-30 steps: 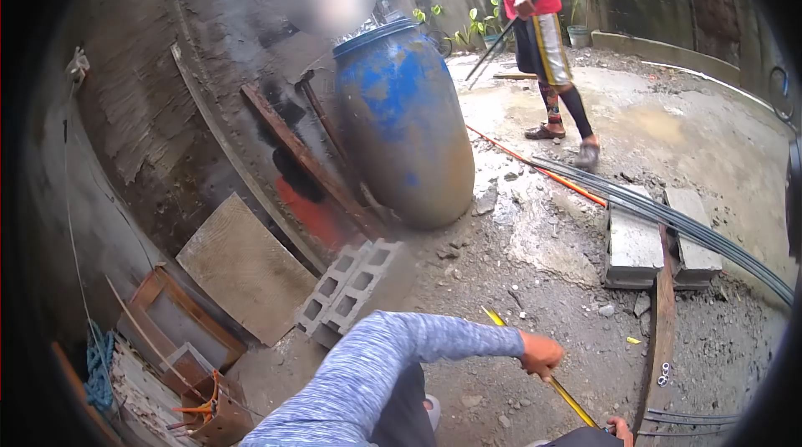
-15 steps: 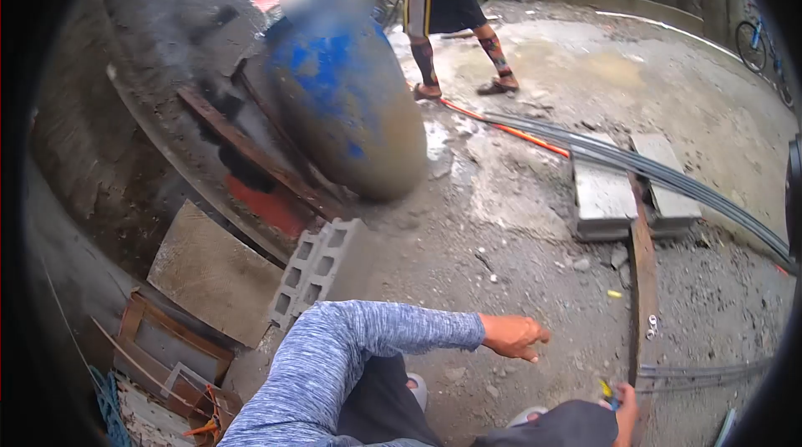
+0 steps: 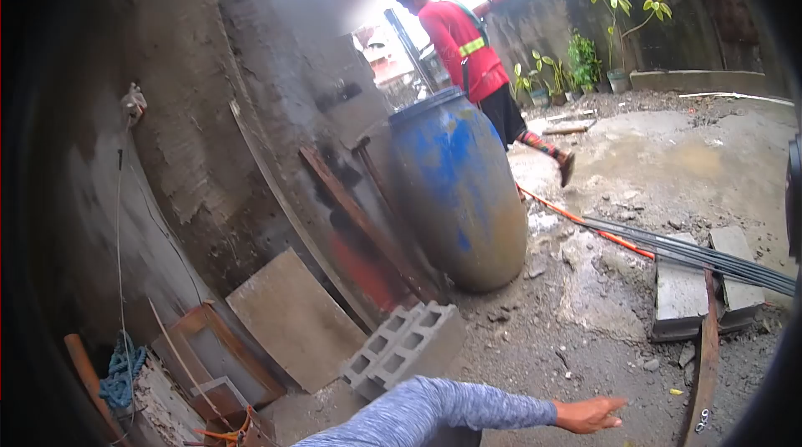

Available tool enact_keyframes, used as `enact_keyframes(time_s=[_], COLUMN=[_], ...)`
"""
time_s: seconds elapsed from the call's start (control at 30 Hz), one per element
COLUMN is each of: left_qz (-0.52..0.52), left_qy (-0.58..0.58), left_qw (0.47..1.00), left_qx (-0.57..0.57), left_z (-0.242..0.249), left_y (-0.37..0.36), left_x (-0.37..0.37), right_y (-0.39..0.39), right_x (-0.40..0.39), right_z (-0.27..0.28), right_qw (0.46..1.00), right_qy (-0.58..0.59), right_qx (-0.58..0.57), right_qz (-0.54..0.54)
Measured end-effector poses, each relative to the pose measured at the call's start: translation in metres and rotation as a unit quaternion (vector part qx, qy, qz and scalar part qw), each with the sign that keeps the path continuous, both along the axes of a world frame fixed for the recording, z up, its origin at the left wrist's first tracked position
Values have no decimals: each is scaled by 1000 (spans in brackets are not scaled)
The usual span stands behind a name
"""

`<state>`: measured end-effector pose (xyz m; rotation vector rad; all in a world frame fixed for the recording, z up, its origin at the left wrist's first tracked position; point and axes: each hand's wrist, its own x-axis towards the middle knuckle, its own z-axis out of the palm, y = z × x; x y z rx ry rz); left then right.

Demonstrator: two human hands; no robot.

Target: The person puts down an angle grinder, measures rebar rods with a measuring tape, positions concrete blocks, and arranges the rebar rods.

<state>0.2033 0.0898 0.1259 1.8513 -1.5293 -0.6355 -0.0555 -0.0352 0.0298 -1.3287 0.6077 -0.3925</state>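
Observation:
My left hand [image 3: 590, 414], at the end of a blue-grey sleeve [image 3: 493, 405], reaches across the bottom of the view over gravelly ground. Its fingers are stretched out and hold nothing. To its right lies a long wooden strip [image 3: 707, 355] with small metal rings [image 3: 703, 420] on it. A little yellow piece [image 3: 676, 392] is on the ground between the hand and the strip. Hollow concrete blocks [image 3: 405, 345] stand to the left, beyond my sleeve. My right hand is out of view.
A blue, mud-stained barrel [image 3: 459, 188] stands by the wall. Behind it a person in a red top [image 3: 468, 46] is walking. Long grey rods [image 3: 693, 251] rest across two concrete blocks [image 3: 683, 292] at right. A flat board [image 3: 296, 317] leans at left.
The view has swung up and left. My right hand, which held something small, yellow and blue, has left the view. The person in red has moved behind the barrel.

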Motion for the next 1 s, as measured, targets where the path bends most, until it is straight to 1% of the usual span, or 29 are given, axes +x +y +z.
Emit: enact_keyframes(time_s=[0.07,0.13,0.17,0.2,0.27,0.3,0.37,0.4,0.43,0.47,0.5,0.53,0.6,0.67,0.73,0.83,0.87,0.97,1.0], left_qz=[-56,-35,-25,18,102,125,171,160,167,173,178,188,209,243,212,180,131,125,112], left_qy=[1,60,88,53,-12,34,124,132,167,203,239,213,182,231,98,81,34,62,90], left_qw=[991,996,996,998,995,991,975,975,969,961,953,957,960,940,972,980,990,990,987], left_qx=[122,53,17,15,8,27,64,82,75,66,56,53,38,60,30,13,41,33,74], left_z=[-1,-3,-6,-15,-37,-15,35,47,42,35,33,31,28,13,1,19,11,-6,1], left_y=[-10,-3,0,4,9,11,19,19,19,18,17,18,16,12,12,9,8,10,7], left_x=[10,16,21,28,43,37,28,27,27,28,29,32,25,19,14,-7,-10,-29,-30], right_y=[21,30,32,38,39,38,40,40,40,38,33,35,45,49,49,47,46,45,46], right_x=[55,90,105,115,126,130,129,127,125,122,119,114,112,107,99,88,85,77,74], right_z=[-5,4,22,41,39,41,46,46,46,35,23,9,12,15,20,29,31,35,42], right_qw=[996,992,989,983,987,989,986,983,980,971,971,974,974,972,971,978,980,985,984], right_qy=[-80,-45,-28,-67,-62,-58,-56,-57,-55,-106,-92,-75,-48,-28,-12,-22,-31,-29,-35], right_qx=[27,81,106,137,100,80,110,125,140,135,104,119,163,202,223,198,188,157,165], right_qz=[42,80,101,98,108,112,113,121,128,165,193,178,147,115,84,66,65,63,53])
